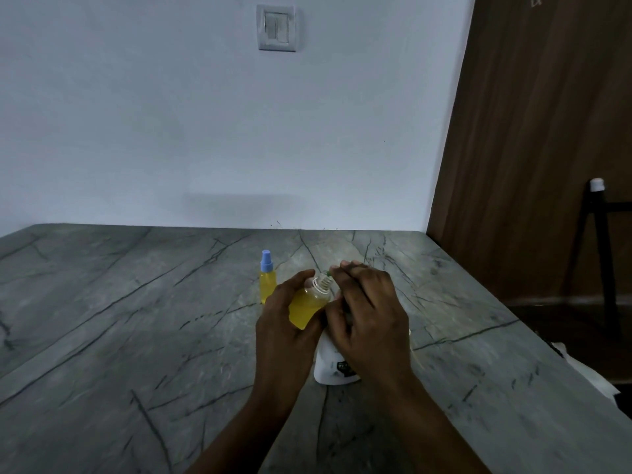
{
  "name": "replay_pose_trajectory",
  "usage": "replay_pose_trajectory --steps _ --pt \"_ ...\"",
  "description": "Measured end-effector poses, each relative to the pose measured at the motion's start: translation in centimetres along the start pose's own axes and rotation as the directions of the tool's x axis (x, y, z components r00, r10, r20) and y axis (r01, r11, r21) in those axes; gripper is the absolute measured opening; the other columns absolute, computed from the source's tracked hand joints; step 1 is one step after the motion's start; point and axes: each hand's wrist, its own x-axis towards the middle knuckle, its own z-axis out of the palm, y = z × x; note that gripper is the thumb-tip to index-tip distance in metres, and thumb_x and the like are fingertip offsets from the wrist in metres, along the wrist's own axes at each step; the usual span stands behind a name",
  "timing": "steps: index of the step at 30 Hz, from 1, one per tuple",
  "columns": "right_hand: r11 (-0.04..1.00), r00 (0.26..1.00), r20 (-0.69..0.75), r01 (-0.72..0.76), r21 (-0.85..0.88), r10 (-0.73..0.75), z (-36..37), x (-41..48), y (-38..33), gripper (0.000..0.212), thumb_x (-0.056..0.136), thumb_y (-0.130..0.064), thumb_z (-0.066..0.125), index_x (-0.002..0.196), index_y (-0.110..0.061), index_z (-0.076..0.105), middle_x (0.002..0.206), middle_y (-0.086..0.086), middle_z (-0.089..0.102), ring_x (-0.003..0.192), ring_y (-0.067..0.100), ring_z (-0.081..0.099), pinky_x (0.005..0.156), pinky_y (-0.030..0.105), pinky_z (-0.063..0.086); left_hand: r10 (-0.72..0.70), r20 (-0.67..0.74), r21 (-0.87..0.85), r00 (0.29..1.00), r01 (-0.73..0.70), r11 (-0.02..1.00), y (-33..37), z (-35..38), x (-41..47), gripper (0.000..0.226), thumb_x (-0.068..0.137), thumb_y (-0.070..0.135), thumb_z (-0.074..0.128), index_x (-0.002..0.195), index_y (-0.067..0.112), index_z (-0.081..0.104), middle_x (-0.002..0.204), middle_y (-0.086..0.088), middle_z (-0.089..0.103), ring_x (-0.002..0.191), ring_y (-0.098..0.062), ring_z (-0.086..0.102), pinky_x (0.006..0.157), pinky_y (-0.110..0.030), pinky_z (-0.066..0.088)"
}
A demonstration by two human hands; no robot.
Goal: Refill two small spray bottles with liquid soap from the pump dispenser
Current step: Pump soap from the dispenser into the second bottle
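My left hand (284,323) grips a small uncapped spray bottle (306,307) of yellow liquid, tilted, its threaded neck pointing up and to the right. My right hand (369,309) lies over the top of the white pump dispenser (333,366) and hides the pump head. A small greenish tip shows right at the bottle's mouth, below my right fingertips. The second spray bottle (267,285), yellow with a blue spray cap, stands upright on the table just left of my left hand.
The grey marble-patterned table (136,302) runs back to a white wall with a switch plate (276,27). A brown wooden door (530,165) and a black stand (598,234) are at the right. Something white (588,371) lies past the table's right edge.
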Motion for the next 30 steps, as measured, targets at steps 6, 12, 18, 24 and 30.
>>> replay_pose_trajectory --steps 6,12,18,24,30 --pt "1.000 0.999 -0.041 -0.015 0.024 0.016 0.35 -0.24 0.00 0.028 0.085 -0.014 0.051 0.096 0.001 0.072 0.096 0.012 0.068 0.098 0.020 0.055 0.082 0.027 0.048 -0.018 0.011 -0.011 1.000 0.018 1.000 -0.25 0.14 -0.20 0.040 0.074 0.028 0.064 0.111 0.040 0.054 0.106 0.010 0.066 0.090 0.003 0.061 0.073 -0.009 0.046" --pt "0.999 0.998 -0.053 -0.032 0.037 0.033 0.81 -0.81 -0.04 0.025 0.083 -0.015 0.054 0.091 0.001 0.072 0.092 0.012 0.068 0.092 0.025 0.061 0.080 0.030 0.049 -0.038 0.027 -0.005 0.999 0.038 0.999 -0.60 -0.06 -0.22 0.039 0.078 0.022 0.070 0.112 0.033 0.056 0.105 0.010 0.065 0.088 0.006 0.061 0.072 -0.007 0.045" --pt "0.998 0.998 -0.022 -0.058 0.032 0.059 0.59 -0.89 -0.22 0.026 0.082 -0.018 0.055 0.092 0.000 0.072 0.094 0.011 0.068 0.091 0.026 0.063 0.081 0.027 0.048 -0.035 0.039 -0.007 0.999 0.035 0.999 -0.63 -0.16 -0.23 0.039 0.075 0.028 0.065 0.113 0.030 0.057 0.105 0.009 0.066 0.086 0.004 0.062 0.071 -0.009 0.047" --pt "0.999 0.999 0.009 -0.039 0.030 0.039 0.10 -0.49 -0.15 0.031 0.083 -0.017 0.051 0.099 0.001 0.071 0.099 0.012 0.068 0.097 0.026 0.061 0.083 0.031 0.049 -0.037 0.015 0.001 0.999 0.037 0.999 -0.50 0.02 -0.12 0.040 0.079 0.014 0.072 0.112 0.031 0.058 0.104 0.007 0.066 0.087 0.001 0.063 0.071 -0.011 0.047" --pt "0.998 0.999 0.002 -0.043 0.040 0.043 -0.02 -0.20 -0.15 0.030 0.084 -0.015 0.052 0.102 0.001 0.070 0.101 0.013 0.067 0.100 0.025 0.060 0.084 0.030 0.048 -0.029 0.003 -0.008 1.000 0.029 1.000 -0.23 0.19 0.04 0.039 0.079 0.023 0.069 0.112 0.038 0.054 0.108 0.010 0.065 0.094 0.001 0.061 0.077 -0.012 0.048"
